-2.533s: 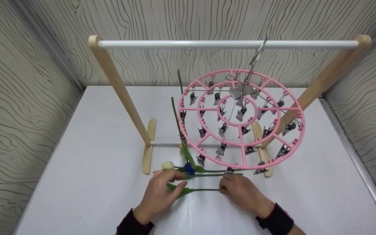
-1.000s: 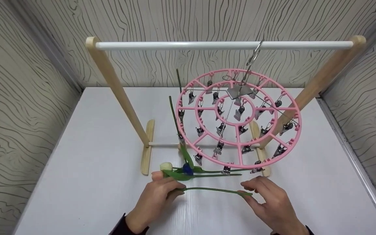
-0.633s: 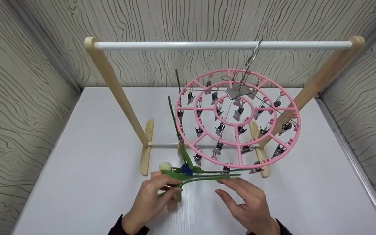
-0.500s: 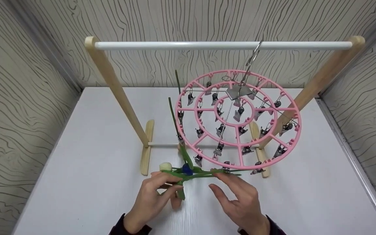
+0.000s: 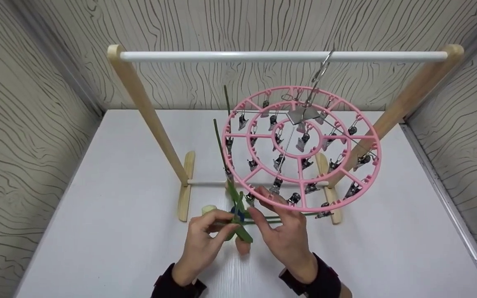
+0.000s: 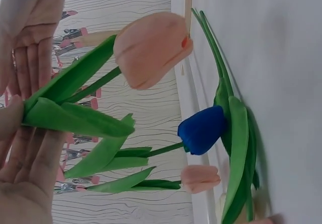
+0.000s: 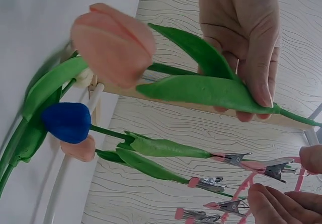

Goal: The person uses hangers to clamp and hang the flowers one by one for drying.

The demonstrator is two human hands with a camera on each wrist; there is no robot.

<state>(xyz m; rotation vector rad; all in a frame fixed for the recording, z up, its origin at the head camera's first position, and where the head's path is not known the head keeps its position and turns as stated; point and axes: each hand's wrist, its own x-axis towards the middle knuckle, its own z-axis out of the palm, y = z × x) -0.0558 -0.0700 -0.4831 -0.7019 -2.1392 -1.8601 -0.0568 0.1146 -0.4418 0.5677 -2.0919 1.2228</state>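
Note:
My left hand (image 5: 207,240) pinches a pink tulip (image 7: 113,48) by its stem just beyond the leaves. The bloom points down toward me, and the stem rises toward the pink clip hanger (image 5: 304,209). At the hanger's near left rim, my right hand (image 5: 284,236) has thumb and fingers spread on either side of a metal clip (image 7: 276,169). A blue tulip (image 7: 68,122) and another pink tulip (image 6: 200,178) hang upside down from clips beside it. In the head view, the left fingers partly cover the held stem.
A wooden rack with a white bar (image 5: 222,56) carries the hanger by its hook. Tulips lie on the white table (image 5: 110,231) behind my hands, including a cream one (image 5: 209,209). Several unused clips (image 5: 278,161) dangle from the rings. Patterned walls enclose the table.
The pink tulip has been lifted from the table and turned, its stem end swinging up to the hanger. My right hand has left the stem end and moved up to the near rim.

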